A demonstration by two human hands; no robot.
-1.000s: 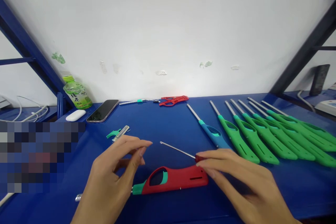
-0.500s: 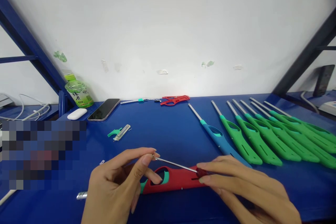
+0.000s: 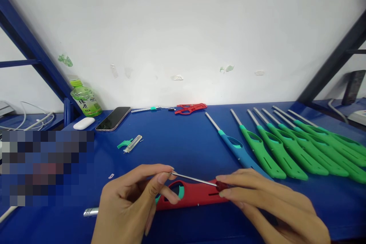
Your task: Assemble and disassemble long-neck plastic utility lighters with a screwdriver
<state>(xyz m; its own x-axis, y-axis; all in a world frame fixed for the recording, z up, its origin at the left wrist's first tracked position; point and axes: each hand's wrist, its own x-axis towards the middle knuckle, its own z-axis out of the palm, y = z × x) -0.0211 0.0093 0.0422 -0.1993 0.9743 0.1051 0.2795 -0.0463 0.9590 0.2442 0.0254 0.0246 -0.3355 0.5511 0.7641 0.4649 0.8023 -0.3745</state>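
My right hand (image 3: 265, 202) is closed around the dark red handle of a screwdriver (image 3: 194, 178), whose thin metal shaft points left. At the shaft's end, the thumb and forefinger of my left hand (image 3: 134, 198) are pinched together. A tiny metal bit shows between those fingertips, too small to name. Under both hands a red lighter (image 3: 197, 195) with a long metal nozzle lies flat on the blue table, its nozzle end to the left. The left hand covers part of its neck, near the teal trigger; the right hand hides its other end.
Several green lighters (image 3: 274, 152) and a blue lighter (image 3: 237, 146) lie at right. Toward the wall are an open red casing (image 3: 191, 109) and a metal nozzle (image 3: 145, 109). A clear fuel tank (image 3: 134, 143), phone (image 3: 113, 118), white case (image 3: 84, 123) and green bottle (image 3: 85, 99) are left.
Both hands have shifted slightly to the right together with the screwdriver. A small white piece on the table now shows fully beside the left hand. The grips look the same.
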